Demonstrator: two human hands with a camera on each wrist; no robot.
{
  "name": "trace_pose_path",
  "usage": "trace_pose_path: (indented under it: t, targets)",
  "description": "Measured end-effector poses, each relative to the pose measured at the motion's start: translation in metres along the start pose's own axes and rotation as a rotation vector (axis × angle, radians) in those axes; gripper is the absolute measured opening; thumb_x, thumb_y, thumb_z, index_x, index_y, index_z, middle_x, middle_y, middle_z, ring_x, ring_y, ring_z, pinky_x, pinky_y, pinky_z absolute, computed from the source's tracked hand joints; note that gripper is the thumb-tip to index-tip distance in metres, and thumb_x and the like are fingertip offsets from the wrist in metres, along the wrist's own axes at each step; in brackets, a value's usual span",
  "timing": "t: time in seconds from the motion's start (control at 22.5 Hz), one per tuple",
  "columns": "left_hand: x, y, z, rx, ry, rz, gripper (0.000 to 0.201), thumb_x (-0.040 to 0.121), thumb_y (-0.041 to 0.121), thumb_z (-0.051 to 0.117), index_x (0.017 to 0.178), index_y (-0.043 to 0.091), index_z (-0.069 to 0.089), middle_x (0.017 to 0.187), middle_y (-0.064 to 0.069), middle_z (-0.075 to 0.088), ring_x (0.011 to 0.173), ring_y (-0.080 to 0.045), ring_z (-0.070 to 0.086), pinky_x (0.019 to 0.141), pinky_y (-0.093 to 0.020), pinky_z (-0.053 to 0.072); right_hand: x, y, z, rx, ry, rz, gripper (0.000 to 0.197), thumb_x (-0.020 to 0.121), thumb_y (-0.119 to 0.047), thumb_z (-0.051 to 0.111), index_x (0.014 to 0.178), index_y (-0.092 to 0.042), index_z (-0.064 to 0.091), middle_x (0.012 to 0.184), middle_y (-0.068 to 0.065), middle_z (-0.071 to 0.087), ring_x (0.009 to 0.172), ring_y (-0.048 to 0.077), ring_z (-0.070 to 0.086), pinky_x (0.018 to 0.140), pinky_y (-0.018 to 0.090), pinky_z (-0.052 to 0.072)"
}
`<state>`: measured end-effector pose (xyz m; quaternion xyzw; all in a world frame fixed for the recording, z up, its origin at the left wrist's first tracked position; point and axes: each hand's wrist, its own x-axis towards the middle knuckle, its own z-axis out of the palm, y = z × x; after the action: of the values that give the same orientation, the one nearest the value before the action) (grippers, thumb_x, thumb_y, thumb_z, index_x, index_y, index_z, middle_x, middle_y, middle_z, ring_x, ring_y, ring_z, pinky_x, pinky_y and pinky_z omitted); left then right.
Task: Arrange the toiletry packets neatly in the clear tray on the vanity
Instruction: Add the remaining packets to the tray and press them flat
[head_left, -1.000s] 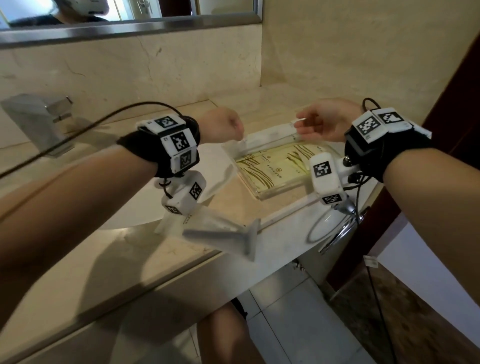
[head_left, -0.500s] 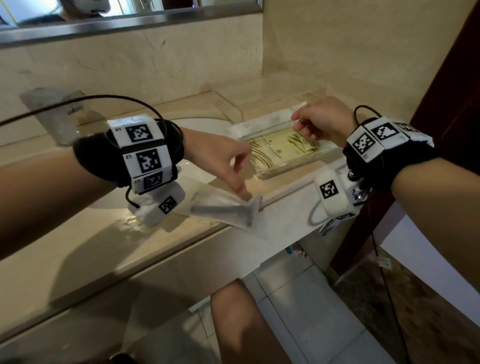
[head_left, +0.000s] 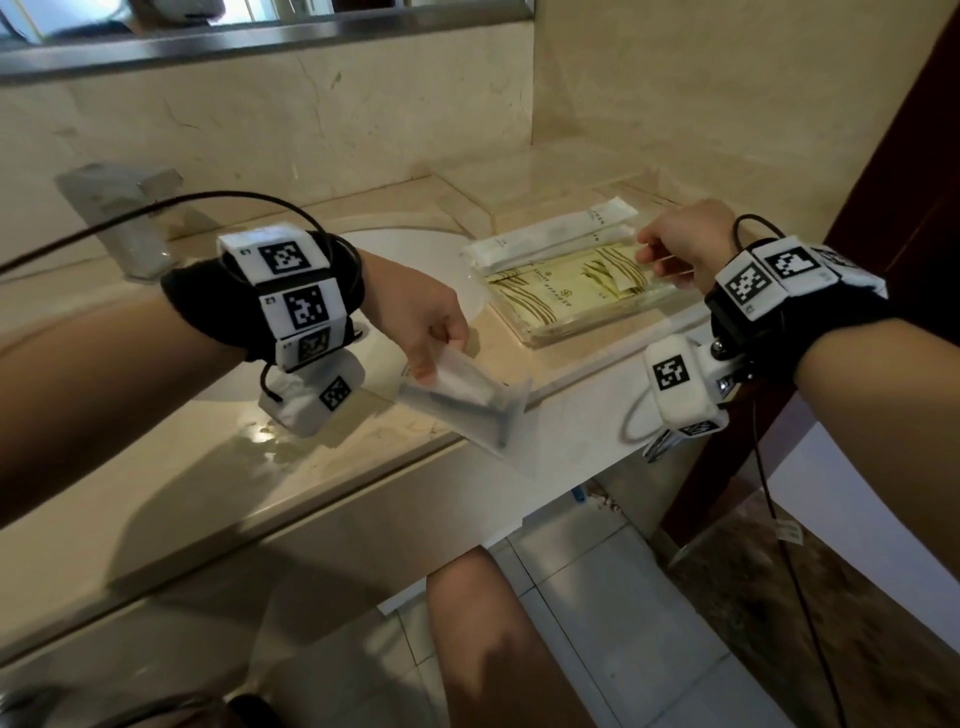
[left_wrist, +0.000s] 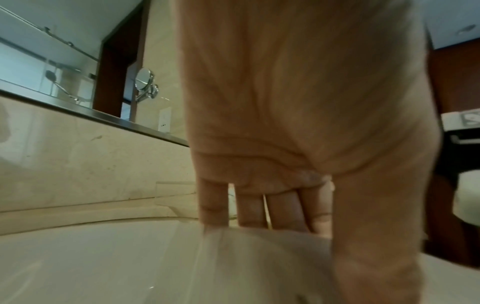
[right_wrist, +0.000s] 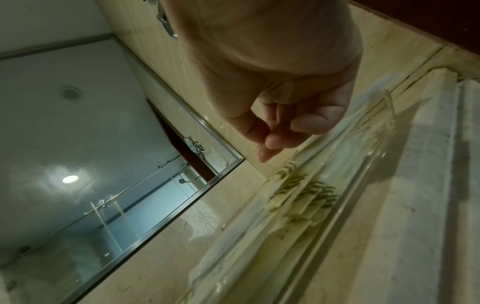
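The clear tray (head_left: 576, 335) sits on the vanity at the back right. It holds two long white packets (head_left: 550, 239) along its far side and yellow-green printed packets (head_left: 561, 293) in front of them. My left hand (head_left: 436, 358) is left of the tray near the counter's front edge, pinching one end of a translucent packet (head_left: 467, 402) with a dark item inside. The left wrist view shows my fingers (left_wrist: 249, 211) and thumb on that packet (left_wrist: 259, 259). My right hand (head_left: 652, 257) hovers at the tray's right end, fingers curled, holding nothing. The right wrist view shows it above the tray (right_wrist: 363, 164) and yellow packets (right_wrist: 306, 197).
A white basin (head_left: 405, 249) lies behind my left hand, with a chrome faucet (head_left: 119, 218) at the far left. A white towel (head_left: 571, 436) hangs over the counter's front edge. Marble walls close the back and right, with a dark door frame (head_left: 909, 182) beyond.
My left hand came back from the tray's left end and took hold of the translucent packet. My right hand let go of the white packet, which now lies in the tray.
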<state>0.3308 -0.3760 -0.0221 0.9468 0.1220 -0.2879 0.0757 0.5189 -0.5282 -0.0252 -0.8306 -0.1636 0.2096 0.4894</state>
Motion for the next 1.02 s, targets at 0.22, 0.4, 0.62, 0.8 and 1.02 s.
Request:
trace_pose_path:
  t: [0.22,0.4,0.62,0.8,1.02]
  targets:
    - [-0.011,-0.012,-0.02,-0.164,0.108,0.043,0.028,0.083,0.003,0.067,0.07,0.028,0.069,0.057,0.019,0.067,0.051,0.011,0.057,0.06,-0.008,0.046,-0.005,-0.005,0.01,0.011,-0.13,-0.07,0.016,0.093,-0.012,0.049,0.078,-0.012,0.056,0.065,0.0,0.056,0.048,0.009,0.043,0.042,0.017,0.036]
    - [-0.02,-0.012,-0.038,-0.471,0.313,0.096,0.023,0.088,-0.002,0.058,0.081,0.017,0.069,0.055,0.017,0.069,0.049,0.008,0.062,0.051,-0.008,0.048,-0.015,-0.011,0.019,0.193,-0.399,-0.2,0.025,0.096,-0.03,0.042,0.083,-0.017,0.059,0.073,-0.002,0.065,0.052,0.007,0.055,0.047,0.018,0.047]
    - [-0.014,-0.015,-0.048,-0.734,0.541,0.118,0.025,0.091,-0.007,0.049,0.106,0.002,0.067,0.057,0.011,0.071,0.051,0.002,0.065,0.052,-0.011,0.053,-0.023,-0.013,0.024,0.157,-0.545,-0.278,0.011,0.094,-0.023,0.052,0.089,-0.018,0.06,0.088,-0.001,0.062,0.08,0.011,0.061,0.075,0.024,0.055]
    - [-0.005,-0.018,-0.049,-0.857,0.651,0.107,0.03,0.089,-0.007,0.051,0.117,-0.006,0.063,0.063,0.01,0.072,0.056,-0.001,0.066,0.057,-0.015,0.055,-0.023,-0.012,0.03,0.248,-0.396,-0.273,0.008,0.092,-0.015,0.056,0.084,-0.014,0.058,0.087,0.0,0.058,0.076,0.013,0.062,0.056,0.019,0.058]
    - [-0.009,-0.013,-0.046,-0.862,0.669,0.074,0.031,0.092,0.001,0.053,0.122,0.001,0.06,0.073,0.006,0.072,0.055,0.001,0.067,0.053,-0.014,0.056,-0.022,-0.011,0.031,0.2,-0.219,-0.246,0.018,0.094,-0.026,0.052,0.08,-0.016,0.057,0.075,0.001,0.06,0.06,0.011,0.062,0.041,0.014,0.049]
